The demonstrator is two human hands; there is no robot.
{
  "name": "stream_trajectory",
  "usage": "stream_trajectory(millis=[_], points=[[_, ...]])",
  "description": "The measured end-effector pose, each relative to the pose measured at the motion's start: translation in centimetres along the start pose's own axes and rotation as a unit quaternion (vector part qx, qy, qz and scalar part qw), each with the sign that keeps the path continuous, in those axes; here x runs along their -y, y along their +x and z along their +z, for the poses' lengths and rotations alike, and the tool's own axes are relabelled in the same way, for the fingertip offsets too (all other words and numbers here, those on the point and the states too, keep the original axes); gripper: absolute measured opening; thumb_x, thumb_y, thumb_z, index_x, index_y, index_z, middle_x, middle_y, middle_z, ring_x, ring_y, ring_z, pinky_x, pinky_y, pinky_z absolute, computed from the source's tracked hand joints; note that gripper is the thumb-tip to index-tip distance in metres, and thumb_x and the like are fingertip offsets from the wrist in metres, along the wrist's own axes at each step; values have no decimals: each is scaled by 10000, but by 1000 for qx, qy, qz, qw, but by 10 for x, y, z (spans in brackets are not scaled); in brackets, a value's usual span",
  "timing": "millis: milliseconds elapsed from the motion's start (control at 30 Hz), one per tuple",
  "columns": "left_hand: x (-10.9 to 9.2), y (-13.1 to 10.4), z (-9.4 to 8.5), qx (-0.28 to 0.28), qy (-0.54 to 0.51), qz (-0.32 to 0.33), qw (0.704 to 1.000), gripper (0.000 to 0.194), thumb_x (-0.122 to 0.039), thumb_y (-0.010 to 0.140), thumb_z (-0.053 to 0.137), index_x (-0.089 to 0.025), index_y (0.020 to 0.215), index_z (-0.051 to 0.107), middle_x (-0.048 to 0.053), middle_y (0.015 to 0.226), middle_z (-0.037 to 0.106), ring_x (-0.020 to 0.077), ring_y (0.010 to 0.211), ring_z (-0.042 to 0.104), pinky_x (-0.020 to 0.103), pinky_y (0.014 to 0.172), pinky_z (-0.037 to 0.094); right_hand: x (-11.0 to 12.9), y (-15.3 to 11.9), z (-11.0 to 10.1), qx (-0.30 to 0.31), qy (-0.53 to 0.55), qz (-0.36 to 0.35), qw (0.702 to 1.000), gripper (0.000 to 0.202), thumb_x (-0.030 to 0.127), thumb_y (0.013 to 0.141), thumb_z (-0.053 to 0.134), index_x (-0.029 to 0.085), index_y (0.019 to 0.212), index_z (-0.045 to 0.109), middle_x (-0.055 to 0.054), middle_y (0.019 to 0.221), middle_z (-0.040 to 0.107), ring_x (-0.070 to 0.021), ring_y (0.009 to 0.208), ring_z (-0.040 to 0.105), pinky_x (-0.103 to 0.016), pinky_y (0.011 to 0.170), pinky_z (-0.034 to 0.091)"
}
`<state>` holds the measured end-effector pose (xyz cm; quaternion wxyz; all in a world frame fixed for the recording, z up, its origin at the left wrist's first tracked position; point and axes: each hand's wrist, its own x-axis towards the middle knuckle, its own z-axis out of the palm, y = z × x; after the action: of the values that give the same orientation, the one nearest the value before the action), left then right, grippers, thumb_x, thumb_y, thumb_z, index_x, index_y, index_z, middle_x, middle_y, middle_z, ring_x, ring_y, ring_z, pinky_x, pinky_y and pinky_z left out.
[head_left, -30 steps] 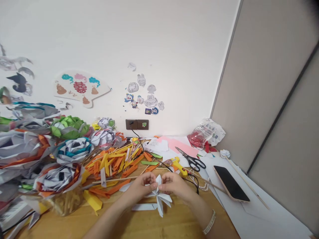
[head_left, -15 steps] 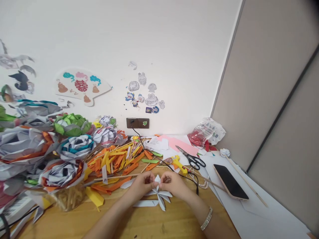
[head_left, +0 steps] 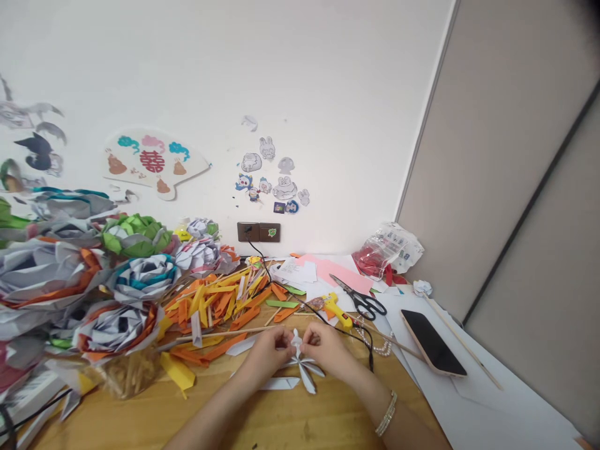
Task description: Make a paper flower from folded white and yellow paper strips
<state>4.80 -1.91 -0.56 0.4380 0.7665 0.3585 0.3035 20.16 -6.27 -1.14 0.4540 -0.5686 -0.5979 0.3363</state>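
Observation:
A white folded-paper flower [head_left: 307, 376] with several narrow pointed petals is between my two hands, just above the wooden table [head_left: 281, 419]. My left hand [head_left: 273, 347] pinches its upper petal from the left, fingers closed. From the right, my right hand [head_left: 323, 345] pinches the same petal, its thumb and forefinger close to the other hand's fingertips. The flower's lower petals spread out below my fingers, while its left side is partly hidden by my left hand. A loose folded white paper strip [head_left: 280, 383] lies on the table under my left wrist.
A yellow glue gun [head_left: 338, 310] with a black cord, black scissors [head_left: 360, 299] and a phone [head_left: 434, 342] lie to the right. Orange and yellow folded strips [head_left: 220, 300] are heaped at left. Beyond them stand large paper flowers [head_left: 145, 275]. A bead string [head_left: 382, 345] lies near the cord.
The flower has turned slightly, its lower petals shifting a little to the right. Both hands keep their pinch, with only small finger movements.

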Motion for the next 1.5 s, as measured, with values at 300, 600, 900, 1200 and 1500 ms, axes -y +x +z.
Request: stream_trajectory(millis=[300, 600, 900, 1200, 1500], points=[[-8, -8, 9, -63, 102, 7, 993, 91, -151, 610, 539, -169, 545, 479, -26, 550, 527, 124, 545, 465, 218, 531, 324, 2, -1, 1, 1, -54, -23, 998, 100, 100, 603, 618, 152, 566, 541, 24, 564, 555, -117, 549, 508, -216, 517, 366], [-8, -7, 12, -74, 108, -29, 991, 105, -82, 589, 512, -173, 566, 467, -35, 562, 519, 125, 563, 476, 209, 536, 322, -2, -4, 4, 2, -136, -72, 988, 102, 72, 631, 559, 169, 600, 548, 25, 584, 562, -112, 547, 495, -199, 508, 346], [-20, -11, 13, -77, 77, 15, 994, 76, -106, 596, 487, -180, 609, 471, -18, 602, 535, 134, 603, 487, 225, 567, 337, 16, -8, 2, -29, -198, -136, 970, 178, -1, 598, 496, 173, 596, 532, 34, 575, 517, -113, 553, 464, -202, 493, 310], [-22, -2, -11, 32, -98, -26, 994, 320, -468, 639, 593, -153, 668, 547, -30, 582, 523, 110, 562, 454, 223, 558, 351, 17, -9, -2, -9, -168, -232, 958, 185, 26, 690, 548, 188, 749, 615, -5, 764, 617, -153, 771, 557, -258, 695, 414], [-16, -3, -7, -30, -92, -47, 994, 417, -567, 578, 592, -180, 560, 438, -59, 511, 443, 99, 504, 415, 222, 513, 344, 17, -10, -2, 14, -290, -357, 888, 124, 95, 790, 483, 171, 739, 567, -32, 714, 575, -170, 724, 503, -268, 640, 402]])
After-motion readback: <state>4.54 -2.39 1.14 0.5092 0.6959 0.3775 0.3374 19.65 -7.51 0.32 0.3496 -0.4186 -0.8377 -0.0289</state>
